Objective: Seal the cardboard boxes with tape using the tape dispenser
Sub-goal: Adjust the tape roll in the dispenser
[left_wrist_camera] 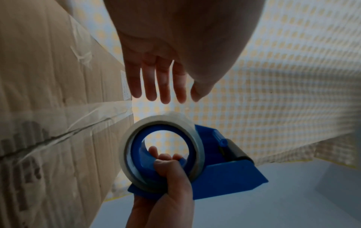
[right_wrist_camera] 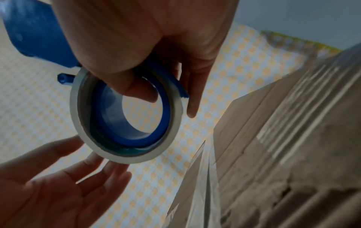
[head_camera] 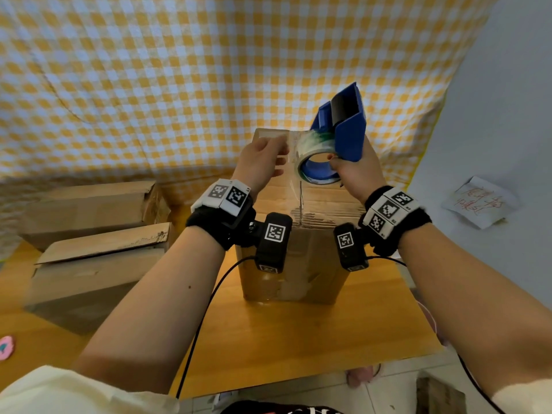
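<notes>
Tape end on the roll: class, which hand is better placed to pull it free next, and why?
Left. The left hand is open, fingers straight beside the tape roll; the right hand already grips the blue dispenser.

Matt corrugated cardboard box [head_camera: 294,264] under glossy clear tape [head_camera: 300,192]; smooth blue plastic dispenser [head_camera: 348,135]; warm, smooth wood table [head_camera: 283,339]; soft checked cloth [head_camera: 179,70].

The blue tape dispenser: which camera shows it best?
The left wrist view: the whole tape dispenser, roll and roller, gripped by the right hand. The head view shows it tipped above the box. The right wrist view shows mostly the roll.
</notes>
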